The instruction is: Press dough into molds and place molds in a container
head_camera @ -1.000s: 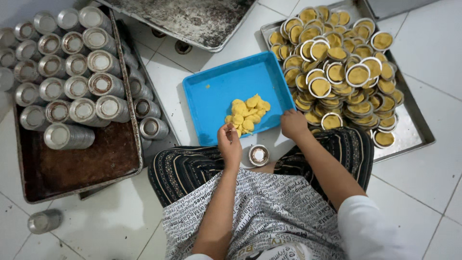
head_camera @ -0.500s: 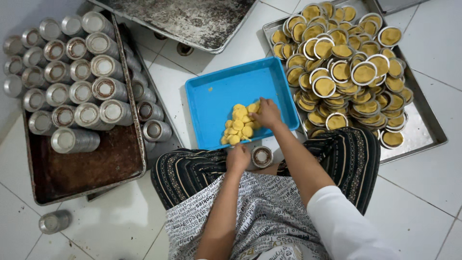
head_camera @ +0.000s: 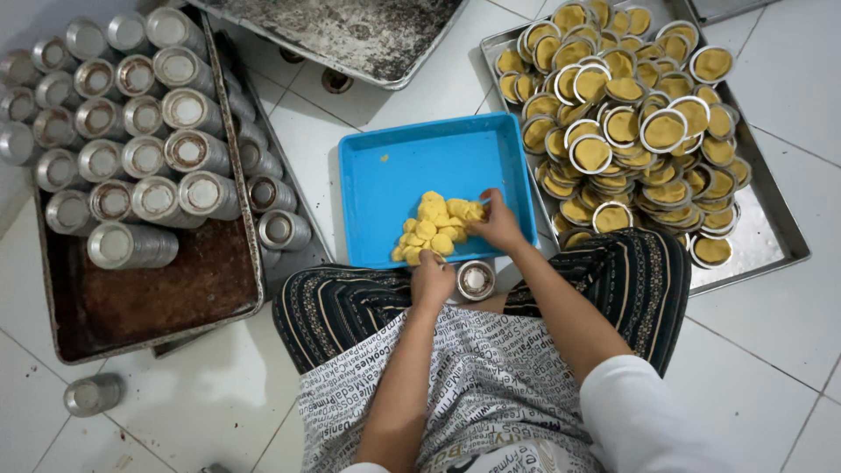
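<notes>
Hands at the dough pile, both now down on the blue tray.

Nearest you, your left hand [head_camera: 431,278] has come forward to the near edge of the yellow dough pieces [head_camera: 435,226], its grip curled on one; whether it holds it you cannot tell. Your right hand [head_camera: 498,223] has slid left onto the pile, fingers pinching a piece. A small metal cup [head_camera: 475,279] sits between your knees. Beyond lie the blue tray [head_camera: 394,166], filled moulds [head_camera: 631,123] right, empty tins [head_camera: 131,149] left, on white tiled floor [head_camera: 771,307].
</notes>
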